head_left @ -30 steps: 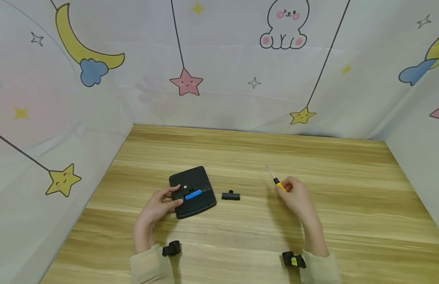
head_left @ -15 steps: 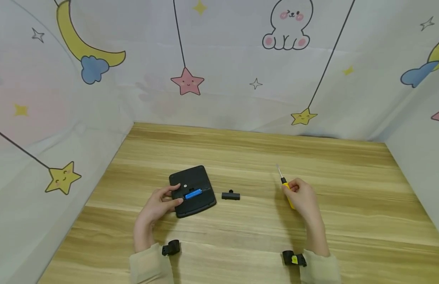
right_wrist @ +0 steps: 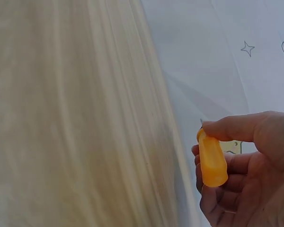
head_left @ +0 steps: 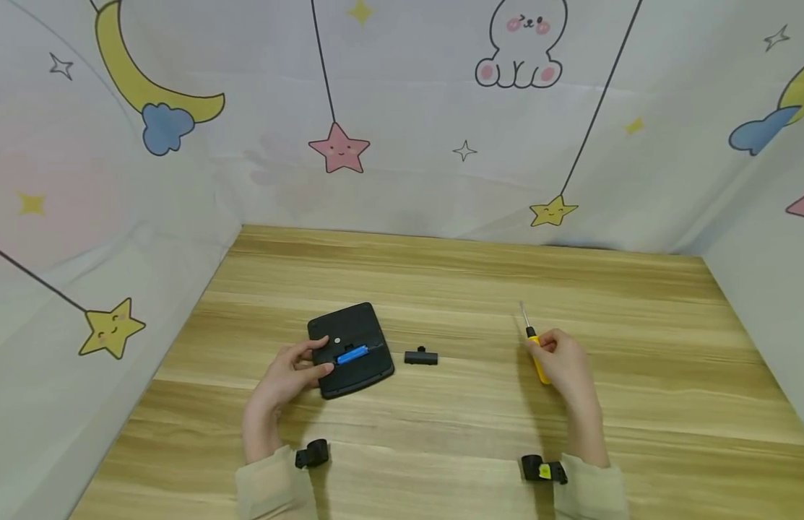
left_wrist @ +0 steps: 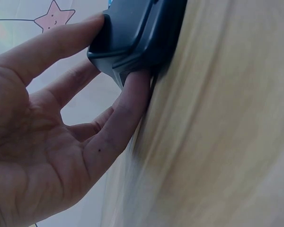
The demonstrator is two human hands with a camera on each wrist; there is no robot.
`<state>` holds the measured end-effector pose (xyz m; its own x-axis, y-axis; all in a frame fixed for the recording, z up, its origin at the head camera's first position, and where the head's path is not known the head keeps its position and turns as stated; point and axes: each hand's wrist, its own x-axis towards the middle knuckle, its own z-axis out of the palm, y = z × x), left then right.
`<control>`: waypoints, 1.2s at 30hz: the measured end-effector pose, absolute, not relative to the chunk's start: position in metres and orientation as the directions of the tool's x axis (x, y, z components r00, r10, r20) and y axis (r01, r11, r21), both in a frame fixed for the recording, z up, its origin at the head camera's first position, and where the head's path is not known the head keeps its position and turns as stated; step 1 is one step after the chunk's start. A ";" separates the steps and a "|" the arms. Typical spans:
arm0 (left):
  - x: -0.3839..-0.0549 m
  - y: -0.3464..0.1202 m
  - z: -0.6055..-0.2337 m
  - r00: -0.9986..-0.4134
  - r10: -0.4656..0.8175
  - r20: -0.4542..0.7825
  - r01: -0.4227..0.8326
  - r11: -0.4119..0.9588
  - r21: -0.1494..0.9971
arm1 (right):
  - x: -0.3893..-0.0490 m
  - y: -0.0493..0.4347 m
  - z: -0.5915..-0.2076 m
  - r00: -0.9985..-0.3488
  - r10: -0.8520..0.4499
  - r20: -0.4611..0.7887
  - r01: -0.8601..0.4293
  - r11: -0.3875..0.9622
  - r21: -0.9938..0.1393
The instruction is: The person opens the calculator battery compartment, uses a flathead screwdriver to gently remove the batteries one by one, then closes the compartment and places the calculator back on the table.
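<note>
In the head view, my left hand point(head_left: 286, 377) holds the left edge of a flat black electronic device point(head_left: 365, 325), which lies back side up. A blue battery point(head_left: 352, 354) sits in the slot on its back. From the left wrist view, one finger reaches under the edge of the device point(left_wrist: 128, 28) while another digit touches its upper face. Over the right half of the table, my right hand point(head_left: 566, 367) pinches a screwdriver point(head_left: 540, 365) by its yellow handle, the metal tip pointing away from me. The handle point(right_wrist: 212, 163) also shows in the right wrist view.
A small black battery cover point(head_left: 421, 357) with a tab lies on the wooden table point(head_left: 454, 426), just right of the device. Pale cloth walls point(head_left: 415, 195) printed with stars and a moon stand behind the table and at both sides.
My right hand has moved to the right with the screwdriver, whose yellow handle shows more now. The left hand, the device, the battery and the cover have stayed put.
</note>
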<state>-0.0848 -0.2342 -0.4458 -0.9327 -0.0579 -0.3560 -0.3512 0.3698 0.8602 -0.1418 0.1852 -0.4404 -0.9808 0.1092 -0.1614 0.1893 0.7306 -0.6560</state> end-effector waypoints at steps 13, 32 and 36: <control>-0.084 -0.234 -0.446 -0.929 -0.072 -0.363 -0.363 0.367 0.857 | -0.138 0.195 -0.439 -0.979 0.116 -0.166 0.192 0.791 -0.580; -0.084 -0.234 -0.446 -0.925 -0.076 -0.372 -0.373 0.363 0.854 | -0.135 0.201 -0.440 -0.979 0.145 -0.145 0.198 0.856 -0.478; -0.084 -0.234 -0.446 -0.926 -0.076 -0.370 -0.371 0.362 0.855 | -0.135 0.202 -0.440 -0.977 0.148 -0.154 0.204 0.856 -0.474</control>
<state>-0.0842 -0.2341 -0.4459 -0.9260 -0.0756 -0.3699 -0.3711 0.3624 0.8549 -0.1352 0.2017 -0.4403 -0.9769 0.1480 -0.1539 0.2045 0.8562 -0.4745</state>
